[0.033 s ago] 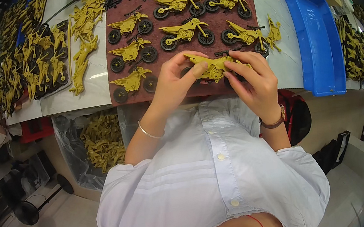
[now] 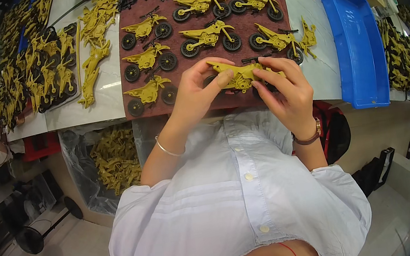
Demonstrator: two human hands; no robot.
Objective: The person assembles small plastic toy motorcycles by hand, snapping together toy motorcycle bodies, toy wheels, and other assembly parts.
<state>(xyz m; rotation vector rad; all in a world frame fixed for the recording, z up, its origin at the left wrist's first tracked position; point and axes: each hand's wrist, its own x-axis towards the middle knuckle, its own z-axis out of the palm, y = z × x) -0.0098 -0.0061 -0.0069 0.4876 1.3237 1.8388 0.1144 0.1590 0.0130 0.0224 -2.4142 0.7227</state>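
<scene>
We see a pale marbled table (image 2: 109,90). Directly upon it we note a maroon cloth (image 2: 222,102), a blue tray (image 2: 360,45) and yellow toy-motorcycle bodies (image 2: 90,75).

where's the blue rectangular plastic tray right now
In the head view, the blue rectangular plastic tray is on the right, with yellow plastic motorbike parts between it and the dark red cloth.

The shirt (image 2: 218,230) is pale bluish white and loose, with wide sleeves (image 2: 135,209) at 9 and 3 o'clock. A placket (image 2: 254,199) with round, pale buttons (image 2: 248,176) runs from 12 toward 6. Lighter bands (image 2: 193,199) cross at 9. A thin, silvery bangle (image 2: 166,151) sits at 10, a brown-strapped watch (image 2: 307,141) at 2, a red neck cord (image 2: 290,252) at 5.
</scene>
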